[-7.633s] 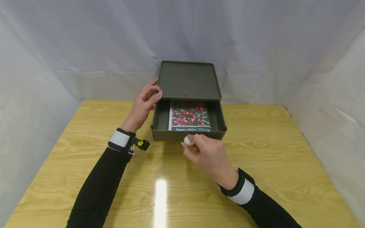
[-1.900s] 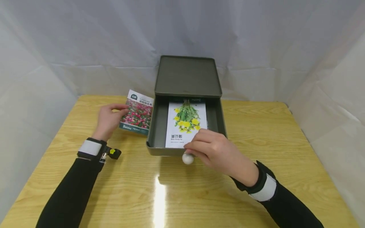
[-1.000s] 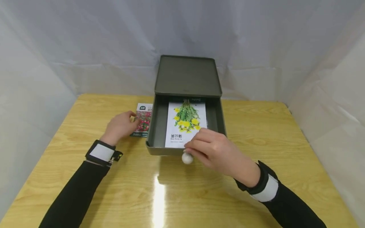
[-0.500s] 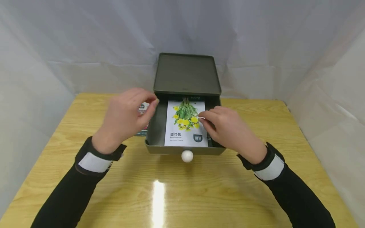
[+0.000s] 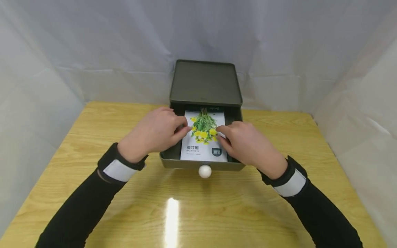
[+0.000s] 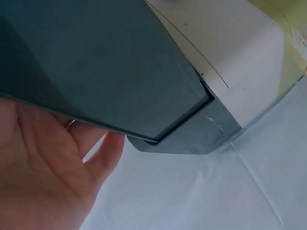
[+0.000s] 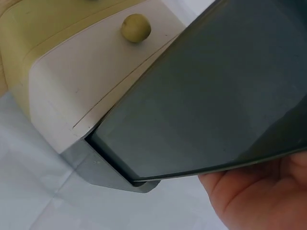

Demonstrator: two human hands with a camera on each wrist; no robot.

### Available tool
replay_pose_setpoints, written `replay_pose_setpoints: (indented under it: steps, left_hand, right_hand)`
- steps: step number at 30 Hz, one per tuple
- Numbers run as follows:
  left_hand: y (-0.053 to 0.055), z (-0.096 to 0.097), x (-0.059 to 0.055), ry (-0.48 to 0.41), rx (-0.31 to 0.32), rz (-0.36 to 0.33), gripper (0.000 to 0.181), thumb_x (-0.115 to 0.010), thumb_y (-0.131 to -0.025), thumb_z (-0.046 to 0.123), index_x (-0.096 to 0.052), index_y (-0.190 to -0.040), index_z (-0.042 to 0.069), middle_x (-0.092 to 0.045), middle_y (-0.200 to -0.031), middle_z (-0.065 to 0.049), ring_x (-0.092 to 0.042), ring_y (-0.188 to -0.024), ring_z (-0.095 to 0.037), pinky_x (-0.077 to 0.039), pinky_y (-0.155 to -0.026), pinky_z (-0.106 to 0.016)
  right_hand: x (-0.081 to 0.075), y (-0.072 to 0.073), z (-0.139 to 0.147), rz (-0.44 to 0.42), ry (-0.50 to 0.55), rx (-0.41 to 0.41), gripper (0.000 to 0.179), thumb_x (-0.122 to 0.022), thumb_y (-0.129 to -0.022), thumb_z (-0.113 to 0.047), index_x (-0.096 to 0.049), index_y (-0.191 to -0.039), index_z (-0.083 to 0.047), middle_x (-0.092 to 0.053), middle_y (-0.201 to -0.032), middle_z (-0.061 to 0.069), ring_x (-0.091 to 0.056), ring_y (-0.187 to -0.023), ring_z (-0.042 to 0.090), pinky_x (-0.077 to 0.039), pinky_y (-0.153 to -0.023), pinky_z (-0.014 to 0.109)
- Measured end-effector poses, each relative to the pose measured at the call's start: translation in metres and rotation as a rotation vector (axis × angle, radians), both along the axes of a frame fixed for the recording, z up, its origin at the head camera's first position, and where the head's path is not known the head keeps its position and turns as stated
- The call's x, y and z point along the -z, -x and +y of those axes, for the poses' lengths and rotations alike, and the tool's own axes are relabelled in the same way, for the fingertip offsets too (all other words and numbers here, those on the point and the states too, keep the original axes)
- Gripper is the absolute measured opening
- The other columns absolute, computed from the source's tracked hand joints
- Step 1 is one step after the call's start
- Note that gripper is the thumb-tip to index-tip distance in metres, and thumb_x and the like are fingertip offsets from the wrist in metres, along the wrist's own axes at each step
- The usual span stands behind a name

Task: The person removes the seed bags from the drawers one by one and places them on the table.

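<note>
A dark grey-green drawer (image 5: 203, 164) is pulled out from under its lid-like top (image 5: 205, 82). Inside it lies a seed packet (image 5: 195, 155) printed with yellow dandelions. Over the drawer's left side my left hand (image 5: 158, 129) has thumb and index apart, tips at the packet's left edge. My right hand (image 5: 245, 144) comes over from the right, its half-bent thumb and index tips above the dandelion picture. In both wrist views the underside of the drawer (image 6: 110, 67) hides fingertips. The red-flower packet is hidden behind my left hand.
A white round knob (image 5: 204, 171) juts from the drawer front. Below, the right wrist view shows a pale drawer (image 7: 86, 81) with its own knob (image 7: 135, 28) and a yellowish tier (image 7: 48, 24). White sheeting (image 5: 279, 51) hangs behind the wooden table (image 5: 217, 213).
The drawer came further out; the red-flower packet left it for the table at left. My right hand let go of the knob, and both hands moved over the dandelion packet.
</note>
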State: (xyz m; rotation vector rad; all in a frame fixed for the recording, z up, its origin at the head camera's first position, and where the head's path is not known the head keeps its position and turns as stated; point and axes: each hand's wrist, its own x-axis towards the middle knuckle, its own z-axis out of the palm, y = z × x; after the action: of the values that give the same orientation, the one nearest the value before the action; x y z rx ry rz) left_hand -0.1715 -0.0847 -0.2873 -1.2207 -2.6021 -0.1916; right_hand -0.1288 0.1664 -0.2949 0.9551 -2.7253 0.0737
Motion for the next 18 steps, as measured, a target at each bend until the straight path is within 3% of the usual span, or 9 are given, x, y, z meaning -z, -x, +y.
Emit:
replay_pose_setpoints:
  steps: [5, 11, 14, 18]
  left_hand:
    - [0.0002, 0.0011, -0.0007, 0.058, -0.010, -0.048, 0.031, -0.045, -0.095, 0.039, -0.059, -0.077, 0.019, -0.048, -0.058, 0.010, -0.046, -0.059, -0.011, -0.034, -0.095, -0.038]
    - [-0.0009, 0.0008, -0.0011, 0.031, -0.031, -0.091, 0.034, -0.044, -0.095, 0.040, -0.064, -0.082, 0.016, -0.053, -0.062, 0.009, -0.051, -0.062, -0.010, -0.031, -0.100, -0.039]
    - [-0.0023, -0.0003, -0.0007, -0.006, -0.043, -0.091, 0.034, -0.045, -0.095, 0.039, -0.064, -0.081, 0.015, -0.054, -0.063, 0.007, -0.050, -0.063, -0.013, -0.037, -0.091, -0.037]
    - [-0.0037, -0.0019, 0.0009, -0.088, -0.062, -0.065, 0.031, -0.047, -0.093, 0.036, -0.062, -0.078, 0.014, -0.050, -0.063, 0.005, -0.046, -0.062, -0.015, -0.040, -0.064, -0.031]
  right_hand:
    - [0.0003, 0.0001, -0.0009, -0.013, 0.002, 0.009, 0.022, -0.052, -0.092, -0.028, -0.065, -0.097, -0.012, -0.060, -0.077, -0.003, -0.049, -0.065, 0.012, -0.042, -0.058, 0.030]
    - [0.0015, -0.0006, -0.0007, -0.027, 0.076, 0.002, 0.022, -0.054, -0.091, -0.027, -0.066, -0.100, -0.012, -0.057, -0.077, -0.003, -0.047, -0.064, 0.010, -0.041, -0.056, 0.027]
    - [0.0034, -0.0007, 0.0002, -0.026, 0.134, -0.010, 0.020, -0.057, -0.090, -0.026, -0.067, -0.100, -0.012, -0.053, -0.072, -0.005, -0.045, -0.060, 0.008, -0.039, -0.054, 0.025]
    - [0.0062, -0.0007, 0.0027, -0.016, 0.241, -0.025, 0.017, -0.058, -0.089, -0.024, -0.067, -0.099, -0.014, -0.054, -0.073, -0.007, -0.044, -0.060, 0.007, -0.039, -0.054, 0.024]
